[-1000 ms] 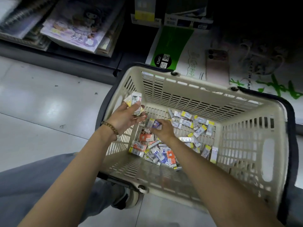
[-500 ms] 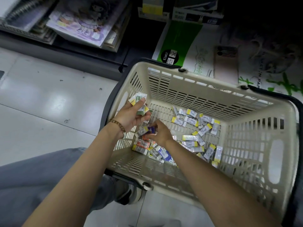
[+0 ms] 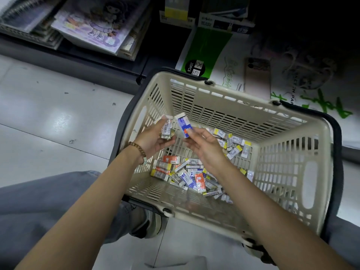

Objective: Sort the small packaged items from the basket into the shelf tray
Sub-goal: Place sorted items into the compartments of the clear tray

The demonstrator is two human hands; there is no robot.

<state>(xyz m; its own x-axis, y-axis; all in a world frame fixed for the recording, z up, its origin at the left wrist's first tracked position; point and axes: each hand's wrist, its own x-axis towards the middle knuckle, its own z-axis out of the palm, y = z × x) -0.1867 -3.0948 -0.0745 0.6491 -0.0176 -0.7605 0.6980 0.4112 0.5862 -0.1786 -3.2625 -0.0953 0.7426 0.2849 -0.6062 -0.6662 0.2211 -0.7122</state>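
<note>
A beige slotted basket (image 3: pixel 229 106) sits on the floor with several small packaged erasers (image 3: pixel 187 176) piled on its bottom. My left hand (image 3: pixel 153 141), with a bead bracelet at the wrist, holds a small stack of packets (image 3: pixel 168 129) above the basket's left side. My right hand (image 3: pixel 204 149) pinches a blue-and-white packet (image 3: pixel 183 124) and holds it raised right next to the left hand's stack. No shelf tray is in view.
A low dark shelf (image 3: pixel 81 61) at the top left carries notebooks (image 3: pixel 93 24). Behind the basket lie a green-and-white pack (image 3: pixel 206 51) and a phone (image 3: pixel 257 75). My grey trouser leg (image 3: pixel 39 211) and shoe (image 3: pixel 148 223) are at the basket's near left corner.
My right hand has lifted out of the pile with the blue-and-white packet and brought it up beside the left hand's stack. The left hand has stayed about where it was.
</note>
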